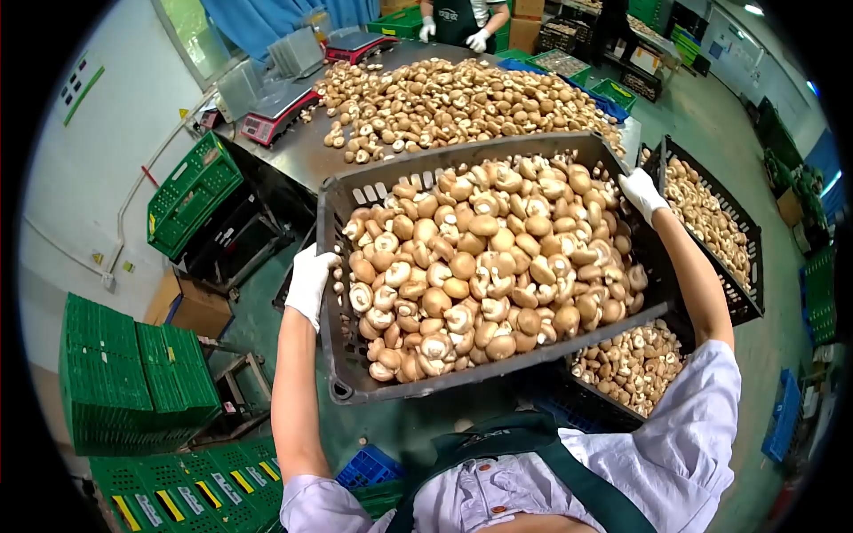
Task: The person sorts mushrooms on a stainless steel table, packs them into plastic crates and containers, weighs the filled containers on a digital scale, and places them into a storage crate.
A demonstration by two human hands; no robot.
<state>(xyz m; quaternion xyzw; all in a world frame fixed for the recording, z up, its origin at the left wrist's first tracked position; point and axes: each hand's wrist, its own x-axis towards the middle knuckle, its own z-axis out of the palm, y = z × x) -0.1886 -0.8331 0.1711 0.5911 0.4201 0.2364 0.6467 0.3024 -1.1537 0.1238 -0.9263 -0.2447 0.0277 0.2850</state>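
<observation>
A black plastic crate (418, 388) full of brown mushrooms (484, 258) is held up in front of my body, slightly tilted, at the near side of the metal table. My left hand (311, 277), in a white glove, grips its left end wall, with the fingers over the side. On the opposite end, my gloved right hand (641, 194) is closed on the upper right side of the crate. Beyond the crate, a large heap of loose mushrooms (471, 102) lies on the metal table (302, 151).
Two more black crates of mushrooms, one at the right (751, 258) and one below (613, 404), stand near me. Red scales (275, 115) sit on the table's left. Green crates (133, 373) are stacked at left. A co-worker (458, 22) stands across the table.
</observation>
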